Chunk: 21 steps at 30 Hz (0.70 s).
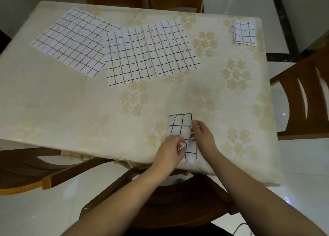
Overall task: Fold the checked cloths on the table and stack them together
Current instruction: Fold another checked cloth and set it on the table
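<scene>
near table edge, left hand (170,151) pinches folded cloth (180,124) at its near end; right hand (202,135) fingers loose on right side; long axis runs away from person.

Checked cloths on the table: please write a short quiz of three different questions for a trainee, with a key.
1. True or false: every checked cloth on the table is already folded.
2. How many cloths still lie spread flat?
3. Where is the finished folded cloth? A) far right corner B) near left edge C) on a chair

Key
1. False: the left flat cloth and the middle flat cloth are unfolded.
2. Two.
3. A: the folded cloth lies there, while the left hand and right hand work on the small cloth at the near edge.
</scene>
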### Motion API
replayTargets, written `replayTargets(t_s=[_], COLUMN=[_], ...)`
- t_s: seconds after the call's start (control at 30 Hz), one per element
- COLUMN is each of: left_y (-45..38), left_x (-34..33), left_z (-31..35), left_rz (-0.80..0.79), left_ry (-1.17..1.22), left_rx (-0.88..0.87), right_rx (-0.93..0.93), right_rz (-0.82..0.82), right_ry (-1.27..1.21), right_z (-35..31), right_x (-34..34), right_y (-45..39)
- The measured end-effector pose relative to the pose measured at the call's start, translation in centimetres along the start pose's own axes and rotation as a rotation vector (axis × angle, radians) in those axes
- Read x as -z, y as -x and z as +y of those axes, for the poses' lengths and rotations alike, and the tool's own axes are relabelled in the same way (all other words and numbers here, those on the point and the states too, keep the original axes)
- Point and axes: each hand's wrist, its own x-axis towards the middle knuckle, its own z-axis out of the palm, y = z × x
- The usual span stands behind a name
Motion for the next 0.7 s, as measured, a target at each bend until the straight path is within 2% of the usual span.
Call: replayTargets(t_s=[0.13, 0.23, 0.33, 0.4, 0.43, 0.57, 0.7], left_y=[-0.7, -0.6, -0.3, -0.3, -0.3, -0.3, 0.0], left_x=[-2.1, -2.8, -2.8, -2.7, -2.6, -2.9, -3.9], left_z=[-0.2, -1.3, -4.0, -6.4, -7.4, -9.2, -9.0], left_rz=[-0.069, -0.100, 0.038, 0.168, 0.182, -0.019, -0.106], left_ry=[-0.043, -0.072, -0.154, -0.267, -0.342, -0.637, -0.712], left_rx=[0.001, -0.069, -0.186, -0.253, -0.258, -0.259, -0.276], right_rx=[-0.027, -0.022, -0.051, -0.046, -0.037, 0.011, 0.130], right_rz=[-0.003, 0.035, 0.030, 0.022, 0.019, 0.053, 0.213], right_ry=[0.220, 0.332, 0.357, 0.362, 0.367, 0.446, 0.523], right_z=[0.7, 1.2, 1.8, 2.2, 2.3, 2.5, 2.8], right_x=[0.0, 0.4, 0.8, 0.8, 0.8, 0.6, 0.8], right_y=[-1.2, -1.6, -1.8, -1.9, -2.0, -1.9, -1.9])
